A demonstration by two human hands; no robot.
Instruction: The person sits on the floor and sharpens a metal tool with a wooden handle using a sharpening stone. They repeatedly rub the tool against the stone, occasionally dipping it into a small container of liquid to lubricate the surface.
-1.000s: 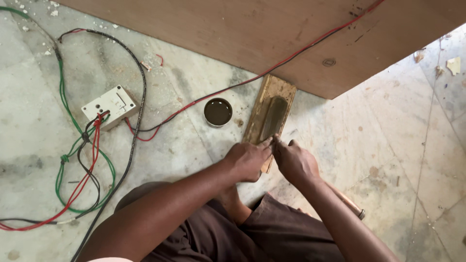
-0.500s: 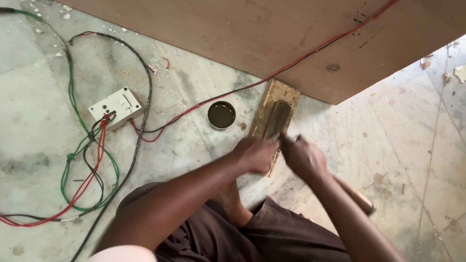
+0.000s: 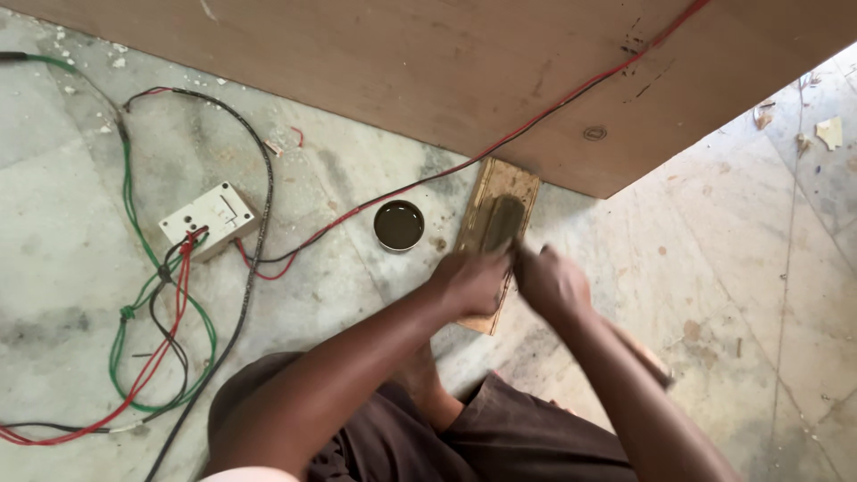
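A long wooden block (image 3: 522, 183) with a dark sharpening stone (image 3: 502, 223) set into it lies on the floor. Both my hands are over its near end and look blurred. My left hand (image 3: 469, 281) rests on the block with its fingers curled down; what lies under it is hidden. My right hand (image 3: 551, 284) is closed in a fist beside the left, apparently around a small tool held to the stone, though the tool barely shows. A small round tin (image 3: 399, 225) of dark liquid stands just left of the block.
A large plywood sheet (image 3: 428, 62) covers the far side. A red and black wire pair (image 3: 536, 123) crosses it. A white switch box (image 3: 208, 219) with tangled green, red and black wires (image 3: 161, 348) lies at the left. My knees are below.
Both hands have slid a little back and forth along the stone and are now blurred. The block, tin and wires have stayed put.
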